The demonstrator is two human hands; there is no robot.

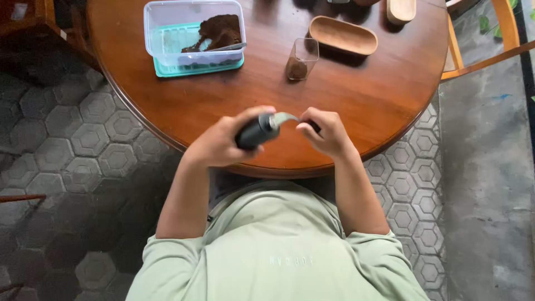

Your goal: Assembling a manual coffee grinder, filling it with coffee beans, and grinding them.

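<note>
A: Where are the hands?

B: Both low-centre of frame, over the near edge of the round wooden tabletop point(167, 106). Left hand point(220, 142) is wrapped round a dark cylinder, looks like a hand grinder point(257, 131), fingers curled over the top, thumb side twd the camera. Grinder lies tilted, its top end pointing right.

A: And the right?

B: Right hand point(329, 134) is just beside it, fingers bent in, pinching the far end of a curved metal crank handle point(285, 117) that arcs from the grinder's top. Small dark knob half hidden under the fingers, can't tell more. Wrists bent inward, forearms come up from the bottom of frame in a V, elbows by the pale green shirt point(278, 251).

A: Hands touching?

B: No, close but apart, crank bridges the gap.

A: Rest of the tabletop?

B: Upper left: clear plastic box point(159, 33) w/ dark brown grounds point(223, 30) heaped in its right half and a spoon point(225, 48) lying in it; box sits on a teal lid point(195, 69). Centre-top: small clear square cup point(302, 58) w/ brown powder at the bottom. Just right of that, an oval wooden tray point(343, 35); another wooden piece point(401, 10) cut off at the top edge. All well apart from the hands.

A: Floor?

B: Grey hexagon pavers point(83, 139).
</note>
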